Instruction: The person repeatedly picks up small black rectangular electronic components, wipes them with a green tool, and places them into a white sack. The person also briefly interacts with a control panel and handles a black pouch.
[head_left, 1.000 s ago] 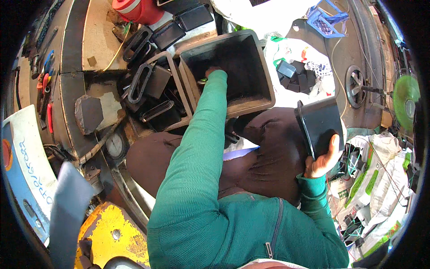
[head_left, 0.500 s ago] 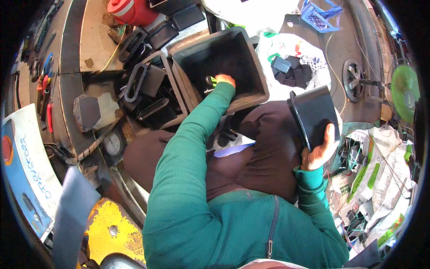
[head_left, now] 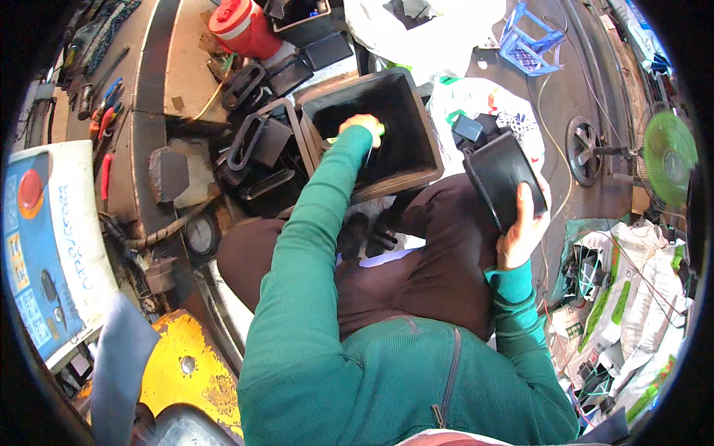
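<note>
My left hand (head_left: 362,123) reaches into a large dark plastic bin (head_left: 429,152), its fingers closed round a small tool with a yellow-green handle (head_left: 381,130). The tool's working end is mostly hidden, so its kind does not show. My right hand (head_left: 525,227) grips a black plastic box (head_left: 504,178) by its near end, thumb pressed on its side. That box is tilted over my right thigh, beside a white plastic bag (head_left: 446,97) holding several small black pieces (head_left: 468,129).
Left of the bin, a second crate (head_left: 286,111) holds several black plastic housings (head_left: 271,141). A red jug (head_left: 245,30) stands behind them. At right are a green fan (head_left: 669,160) and white sacks (head_left: 632,275). A blue plastic stool (head_left: 532,44) lies farther back.
My left hand has turned and shifted slightly within the bin, still on the tool. My right hand has tilted the black box and brought it a little left.
</note>
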Motion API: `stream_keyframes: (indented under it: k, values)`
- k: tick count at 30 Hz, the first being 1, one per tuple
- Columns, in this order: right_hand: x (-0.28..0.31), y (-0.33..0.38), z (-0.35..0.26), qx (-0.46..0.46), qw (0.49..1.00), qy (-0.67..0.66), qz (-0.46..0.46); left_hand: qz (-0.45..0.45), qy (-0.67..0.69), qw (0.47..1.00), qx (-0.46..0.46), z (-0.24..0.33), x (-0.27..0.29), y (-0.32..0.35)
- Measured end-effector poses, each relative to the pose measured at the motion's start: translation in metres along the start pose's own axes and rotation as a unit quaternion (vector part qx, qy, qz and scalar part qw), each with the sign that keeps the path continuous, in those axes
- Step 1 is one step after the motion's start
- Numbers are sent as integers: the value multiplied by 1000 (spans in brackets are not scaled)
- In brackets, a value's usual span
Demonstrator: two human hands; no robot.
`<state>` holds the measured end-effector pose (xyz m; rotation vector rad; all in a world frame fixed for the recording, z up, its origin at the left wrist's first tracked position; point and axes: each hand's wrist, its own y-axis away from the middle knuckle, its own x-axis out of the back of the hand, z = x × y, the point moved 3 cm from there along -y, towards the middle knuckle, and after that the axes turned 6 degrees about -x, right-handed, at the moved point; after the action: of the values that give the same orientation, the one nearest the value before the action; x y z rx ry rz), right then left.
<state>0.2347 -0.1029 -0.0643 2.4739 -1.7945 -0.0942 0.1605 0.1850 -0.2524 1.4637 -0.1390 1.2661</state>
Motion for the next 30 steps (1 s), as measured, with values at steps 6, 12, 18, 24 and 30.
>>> stream_keyframes:
  k: [6, 12, 18, 24, 30]
  values:
    - [-49, -45, 21, 65, 972, 194, -118, 272, 539, 774, -190, -65, 92, 113]
    - [-125, -40, 66, 27, 945, 116, -304, 325, 652, 654, -206, -61, 102, 212]
    - [-123, 59, -17, -265, 815, -252, -449, 270, 788, 510, -215, 0, 64, 245]
    - [-69, 70, -24, -191, 895, -201, -351, 233, 864, 364, -257, 27, 48, 266]
    - [-28, 87, -77, -89, 901, -295, -306, 336, 830, 370, -248, 21, 72, 320]
